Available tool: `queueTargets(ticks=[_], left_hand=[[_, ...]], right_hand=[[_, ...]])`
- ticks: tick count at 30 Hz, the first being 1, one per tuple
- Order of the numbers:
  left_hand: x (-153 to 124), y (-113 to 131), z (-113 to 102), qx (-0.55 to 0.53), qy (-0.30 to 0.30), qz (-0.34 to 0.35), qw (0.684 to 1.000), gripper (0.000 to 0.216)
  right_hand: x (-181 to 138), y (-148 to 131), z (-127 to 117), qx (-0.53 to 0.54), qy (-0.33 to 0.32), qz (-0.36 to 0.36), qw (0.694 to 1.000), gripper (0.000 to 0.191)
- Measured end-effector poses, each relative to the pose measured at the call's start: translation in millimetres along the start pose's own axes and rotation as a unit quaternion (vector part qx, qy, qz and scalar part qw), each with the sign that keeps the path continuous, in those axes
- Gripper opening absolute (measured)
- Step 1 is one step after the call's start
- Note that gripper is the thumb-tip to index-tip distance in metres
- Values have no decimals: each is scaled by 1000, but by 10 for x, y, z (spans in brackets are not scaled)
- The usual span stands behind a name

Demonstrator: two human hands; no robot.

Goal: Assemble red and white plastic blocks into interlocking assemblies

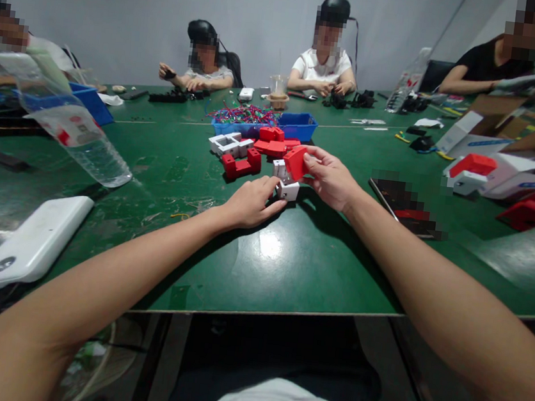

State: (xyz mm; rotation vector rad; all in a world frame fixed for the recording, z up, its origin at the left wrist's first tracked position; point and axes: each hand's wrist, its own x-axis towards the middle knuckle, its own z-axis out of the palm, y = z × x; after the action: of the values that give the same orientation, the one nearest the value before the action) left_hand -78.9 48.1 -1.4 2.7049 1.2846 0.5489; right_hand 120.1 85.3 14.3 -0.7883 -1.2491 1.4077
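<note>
My right hand (327, 176) pinches a red plastic block (294, 162) between thumb and fingers, just above the table. My left hand (253, 203) has its thumb and fingers around a white plastic block (288, 191), right below the red one. Whether the two blocks touch, I cannot tell. Beyond my left hand lie a dark red U-shaped bracket (241, 165) and a white frame-like part (229, 144). Several bright red parts (270, 144) are heaped behind my hands.
A blue tray (300, 127) of colourful wires stands past the parts. Left are a tilted plastic bottle (82, 134) and a white power bank (30, 244); right are a phone (402, 206) and a white box (507, 173) near red parts. Several people sit around the green table (260, 264).
</note>
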Motion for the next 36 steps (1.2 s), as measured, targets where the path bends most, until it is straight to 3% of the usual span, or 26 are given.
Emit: queueTargets(ticks=[9, 13, 21, 26, 32, 36], left_hand=[[-2, -12, 3, -1, 4, 4, 1000, 28], [2, -13, 5, -3, 3, 5, 1000, 29], [4, -16, 10, 0, 0, -1, 1000, 29], [1, -16, 1, 5, -2, 1, 1000, 30], [2, -7, -7, 3, -6, -1, 1000, 32], [5, -5, -9, 3, -6, 0, 1000, 32]], right_hand=[[-12, -63, 71, 6, 63, 49, 997, 7], [-22, -80, 110, 11, 108, 93, 990, 8], [-50, -84, 148, -34, 122, 111, 986, 11], [-52, -70, 108, -92, 99, 86, 987, 15], [-49, -104, -41, -189, 4, 50, 981, 33], [-40, -120, -91, -218, -8, 36, 975, 32]])
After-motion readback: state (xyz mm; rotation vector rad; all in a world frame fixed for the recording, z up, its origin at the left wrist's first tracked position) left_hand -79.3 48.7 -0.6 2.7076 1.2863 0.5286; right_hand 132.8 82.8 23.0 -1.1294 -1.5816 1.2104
